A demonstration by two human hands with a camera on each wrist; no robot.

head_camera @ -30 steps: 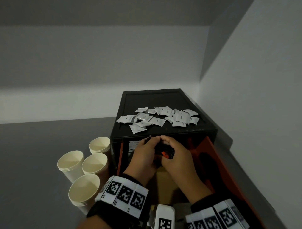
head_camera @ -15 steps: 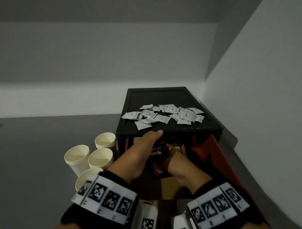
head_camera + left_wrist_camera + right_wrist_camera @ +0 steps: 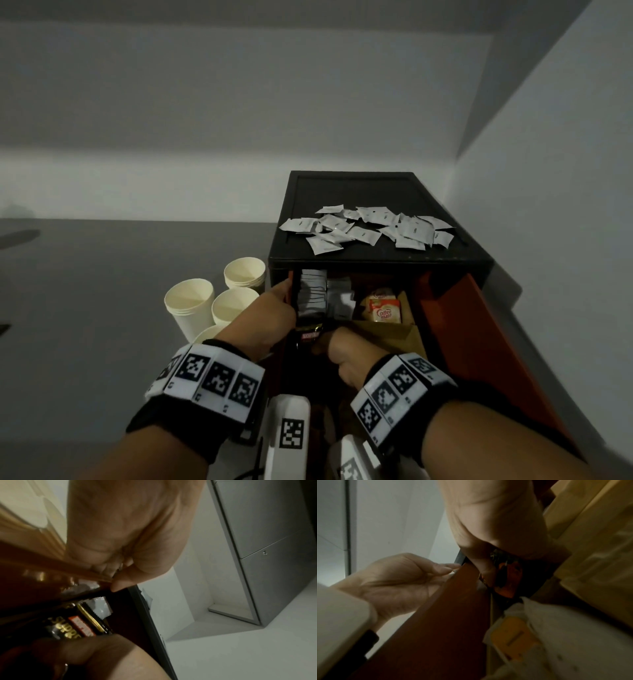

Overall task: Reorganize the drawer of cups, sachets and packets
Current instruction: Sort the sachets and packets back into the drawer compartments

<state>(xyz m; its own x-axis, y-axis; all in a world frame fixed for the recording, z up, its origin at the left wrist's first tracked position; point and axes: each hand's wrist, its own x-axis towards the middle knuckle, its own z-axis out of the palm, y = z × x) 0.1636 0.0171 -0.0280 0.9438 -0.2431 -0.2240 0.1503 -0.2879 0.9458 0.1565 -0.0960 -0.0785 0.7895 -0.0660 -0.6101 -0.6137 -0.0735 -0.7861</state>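
Left hand [image 3: 270, 317] reaches forward along the left side wall of the pulled-out orange drawer [image 3: 479, 346]; fingers straight and relaxed against the outside of that wall, grasping nothing, as the right wrist view shows. Right hand [image 3: 337, 346] is down inside the drawer's near-left part, fingers curled round a black coffee packet [image 3: 308, 334] with gold and red lettering; thumb pressed on the packet's face in the right wrist view.

Packet sits at the near-left of the drawer, just in front of upright rows of white sachets [image 3: 323, 296]. To the right of those, yellow Coffee mate creamer packets [image 3: 385, 310] stand behind a brown cardboard divider [image 3: 387, 334].

Drawer belongs to a black cabinet [image 3: 376, 263] set in the right corner of the scene. Loose white sachets [image 3: 366, 228] lie scattered over the cabinet's top. Stacks of cream paper cups [image 3: 190, 308] stand on the grey floor just left of the cabinet, close beside the left forearm; nearest stack partly hidden by that arm

Both wrists carry black bands with white coded markers [image 3: 212, 375]
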